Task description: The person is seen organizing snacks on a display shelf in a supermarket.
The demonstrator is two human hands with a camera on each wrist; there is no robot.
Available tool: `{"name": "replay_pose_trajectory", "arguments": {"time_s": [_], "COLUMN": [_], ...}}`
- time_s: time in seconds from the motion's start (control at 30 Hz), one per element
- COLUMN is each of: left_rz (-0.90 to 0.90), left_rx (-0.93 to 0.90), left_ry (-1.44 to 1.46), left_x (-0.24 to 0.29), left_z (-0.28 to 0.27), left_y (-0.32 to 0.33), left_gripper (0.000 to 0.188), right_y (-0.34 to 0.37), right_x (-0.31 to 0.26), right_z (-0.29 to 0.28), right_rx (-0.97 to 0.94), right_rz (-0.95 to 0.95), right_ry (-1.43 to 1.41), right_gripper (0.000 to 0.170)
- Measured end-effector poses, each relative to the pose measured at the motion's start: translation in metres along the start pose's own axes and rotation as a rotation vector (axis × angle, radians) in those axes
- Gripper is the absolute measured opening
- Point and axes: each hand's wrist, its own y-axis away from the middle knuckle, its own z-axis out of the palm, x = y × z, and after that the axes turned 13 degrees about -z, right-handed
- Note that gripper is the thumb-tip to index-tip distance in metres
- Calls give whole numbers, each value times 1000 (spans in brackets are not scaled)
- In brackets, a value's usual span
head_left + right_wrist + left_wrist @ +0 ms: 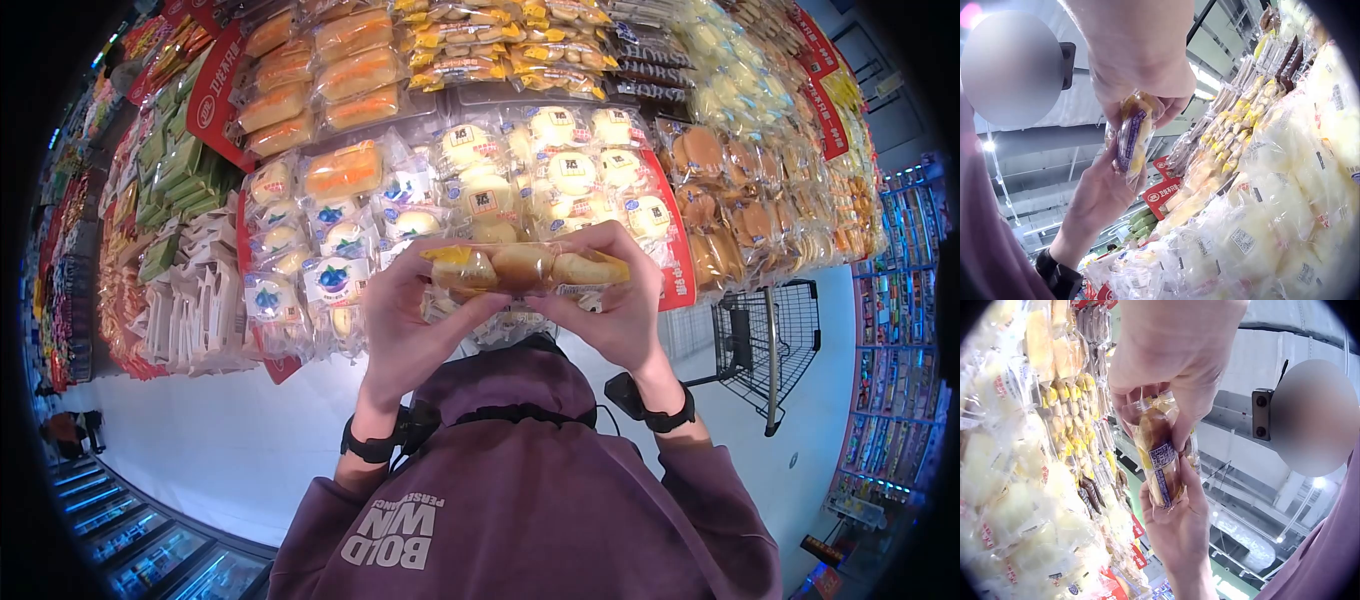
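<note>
One clear plastic pack of three golden buns (523,268), held at both ends

Clock hours are read in the head view, with the pack as centre. The pack lies crosswise in mid-air, in front of the person's chest and at the near edge of the bakery rows. Its three buns sit in one line, the middle one browner than its two paler neighbours. The left wrist view shows one purple-and-white printed label with a square code (1162,456) on the pack.

Two hands grasp it. The left hand (410,310), at 8 o'clock, grips one end; the right hand (615,310), at 4 o'clock, grips the other. Both thumbs press the near side. Two black wrist straps are worn, one (368,448) at 7 o'clock, the other (672,418) between 4 and 5. One purple long-sleeved top with white lettering (540,500) fills 6 o'clock.

At least five clear packs with blueberry pictures (335,280) lie towards 9 o'clock. At least seven round pale cakes in clear wrap with dark square marks (573,172) spread from 11 to 2. Flat brown round cakes in clear wrap (697,150), too many to count, lie at 2. One black wire shopping cart (790,325) stands between 3 and 4.
</note>
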Motion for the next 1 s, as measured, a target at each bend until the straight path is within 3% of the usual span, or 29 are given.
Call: {"name": "replay_pose_trajectory", "arguments": {"time_s": [0.1, 0.2, 0.33, 0.43, 0.6, 0.73, 0.83, 1.0], "left_rz": [-76, 93, 248, 256, 48, -131, -210, -110], "left_rx": [-2, 11, -57, -61, 149, -67, -60, -34], "left_ry": [-155, -345, -532, -496, -65, -239, -147, -300], "left_x": [7, 2, 10, 9, 10, -7, -4, -7], "left_z": [-2, -7, -4, 4, 19, 7, 9, -1], "left_y": [2, -3, -8, -8, -2, 2, 4, 4], "left_gripper": [33, 35, 38, 41, 47, 43, 43, 33], "right_y": [-1, -2, -14, -12, 0, 1, 2, 7], "right_x": [5, 10, -13, -10, 9, 9, 9, 25], "right_z": [-6, -15, -22, -5, 1, 4, 5, -12], "right_rx": [-31, 62, -256, -334, -72, 128, 145, 194], "right_rz": [-84, -177, -205, -129, 42, 216, 263, -61], "right_ry": [157, 152, 390, 369, 54, -339, -412, -129], "right_gripper": [53, 55, 48, 56, 44, 41, 50, 55]}}
